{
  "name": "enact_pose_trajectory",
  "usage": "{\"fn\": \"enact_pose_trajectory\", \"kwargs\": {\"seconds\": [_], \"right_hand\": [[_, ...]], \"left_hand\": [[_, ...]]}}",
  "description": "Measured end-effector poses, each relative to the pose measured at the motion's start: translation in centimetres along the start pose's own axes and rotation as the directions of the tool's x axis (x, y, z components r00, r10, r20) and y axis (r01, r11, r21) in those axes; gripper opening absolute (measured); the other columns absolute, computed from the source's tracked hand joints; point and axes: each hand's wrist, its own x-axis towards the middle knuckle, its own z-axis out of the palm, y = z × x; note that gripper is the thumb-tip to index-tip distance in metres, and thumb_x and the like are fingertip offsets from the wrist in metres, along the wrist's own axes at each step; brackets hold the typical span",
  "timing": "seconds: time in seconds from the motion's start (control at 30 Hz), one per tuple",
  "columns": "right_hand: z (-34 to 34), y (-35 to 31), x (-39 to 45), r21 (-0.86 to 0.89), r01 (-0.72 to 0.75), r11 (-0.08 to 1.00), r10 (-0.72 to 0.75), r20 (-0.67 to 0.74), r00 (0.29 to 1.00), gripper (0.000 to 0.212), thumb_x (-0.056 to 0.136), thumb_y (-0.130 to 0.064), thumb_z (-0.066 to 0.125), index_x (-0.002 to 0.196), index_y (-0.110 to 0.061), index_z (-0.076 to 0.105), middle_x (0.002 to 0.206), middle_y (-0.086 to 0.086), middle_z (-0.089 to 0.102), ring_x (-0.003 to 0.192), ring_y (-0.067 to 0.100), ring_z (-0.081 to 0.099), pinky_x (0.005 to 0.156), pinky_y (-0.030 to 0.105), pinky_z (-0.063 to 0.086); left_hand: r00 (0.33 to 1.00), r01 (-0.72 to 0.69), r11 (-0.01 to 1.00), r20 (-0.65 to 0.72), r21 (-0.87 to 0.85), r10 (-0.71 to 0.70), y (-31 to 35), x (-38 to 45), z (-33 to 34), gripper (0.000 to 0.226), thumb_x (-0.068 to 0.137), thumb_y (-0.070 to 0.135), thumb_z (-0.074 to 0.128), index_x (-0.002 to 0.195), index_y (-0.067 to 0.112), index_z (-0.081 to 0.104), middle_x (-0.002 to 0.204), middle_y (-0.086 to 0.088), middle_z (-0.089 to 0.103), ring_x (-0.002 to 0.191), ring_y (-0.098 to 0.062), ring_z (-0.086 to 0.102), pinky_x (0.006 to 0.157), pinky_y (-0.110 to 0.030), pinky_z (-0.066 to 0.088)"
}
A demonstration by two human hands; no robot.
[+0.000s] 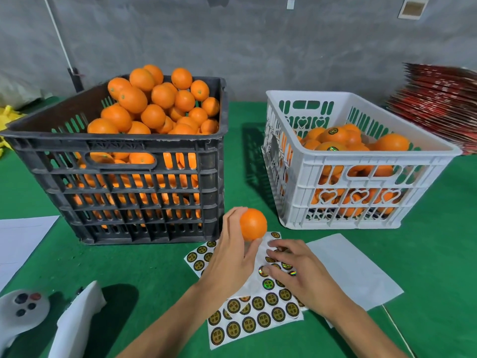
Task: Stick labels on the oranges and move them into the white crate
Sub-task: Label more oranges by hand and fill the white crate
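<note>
At your far left lies a white controller (22, 310), then the black crate (124, 161) heaped with unlabelled oranges. Your left hand (232, 257) grips one orange (253, 224) in curled fingers, raised over the label sheet (258, 316); no label shows on the face turned to you. Just right of it and lower, your right hand (299, 275) rests on the sheet, its fingertips (268, 269) bent onto a label, though I cannot tell if one is pinched free. So the label travels up and left to the orange. The white crate (361, 161) stands beyond to the right, half full, nothing between.
</note>
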Motion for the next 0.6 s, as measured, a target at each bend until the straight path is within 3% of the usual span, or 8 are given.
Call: {"fn": "enact_pose_trajectory", "kwargs": {"seconds": [0.07,0.13,0.23,0.33,0.43,0.6], "right_hand": [[0.23,0.03,-0.03,0.12,-0.059,0.991,0.066,-0.053,0.996,0.041,0.088,-0.051,0.072,0.12,-0.026,0.075,0.128,-0.029,0.056,0.125,-0.002,0.045,0.103,0.014,0.039],[0.46,-0.11,0.06,0.213,-0.118,0.97,0.137,-0.075,0.988,0.031,0.087,-0.047,0.077,0.113,-0.03,0.078,0.122,-0.028,0.059,0.124,-0.002,0.047,0.098,0.008,0.038],[0.84,-0.44,0.26,0.288,-0.17,0.942,0.205,-0.095,0.974,0.019,0.086,-0.043,0.079,0.103,-0.033,0.079,0.117,-0.028,0.061,0.122,-0.006,0.048,0.096,0.004,0.036],[0.85,-0.75,0.37,0.416,-0.227,0.88,0.283,-0.076,0.956,0.007,0.085,-0.04,0.08,0.091,-0.036,0.08,0.114,-0.028,0.063,0.119,-0.006,0.052,0.1,0.02,0.043],[0.55,-0.78,0.65,0.436,-0.261,0.861,0.319,-0.065,0.945,0.005,0.085,-0.035,0.079,0.08,-0.037,0.08,0.109,-0.028,0.063,0.116,-0.003,0.055,0.101,0.028,0.045],[0.51,-0.39,0.43,0.343,-0.202,0.918,0.244,-0.084,0.966,0.013,0.091,-0.027,0.075,0.081,-0.035,0.078,0.108,-0.027,0.063,0.115,-0.002,0.055,0.097,0.02,0.044]], "left_hand": [[0.999,0.005,1.0,0.047,-0.02,-0.004,0.16,-0.42,0.42,0.066,0.1,0.028,0.061,0.148,0.036,0.017,0.152,0.013,0.02,0.129,-0.016,0.048,0.101,-0.027,0.047],[0.998,0.007,1.0,0.069,-0.019,-0.006,0.02,-0.67,0.63,0.066,0.1,0.027,0.061,0.148,0.037,0.016,0.152,0.015,0.02,0.131,-0.014,0.047,0.101,-0.021,0.043],[0.997,0.047,0.998,0.067,-0.045,-0.044,-0.25,-0.65,0.63,0.065,0.1,0.027,0.061,0.148,0.034,0.017,0.15,0.01,0.023,0.128,-0.016,0.049,0.101,-0.025,0.046],[0.995,0.071,0.996,0.079,-0.049,-0.067,-0.3,-0.73,0.69,0.066,0.1,0.029,0.061,0.147,0.038,0.015,0.149,0.008,0.025,0.123,-0.016,0.054,0.098,-0.026,0.049],[0.995,0.061,0.998,0.086,-0.024,-0.059,-0.34,-0.75,0.75,0.067,0.1,0.029,0.061,0.145,0.042,0.012,0.148,0.01,0.024,0.12,-0.015,0.054,0.093,-0.021,0.044],[0.994,0.062,0.998,0.094,-0.02,-0.06,-0.46,-0.75,0.81,0.068,0.1,0.029,0.061,0.143,0.045,0.011,0.148,0.009,0.025,0.119,-0.016,0.055,0.093,-0.02,0.044]]}}
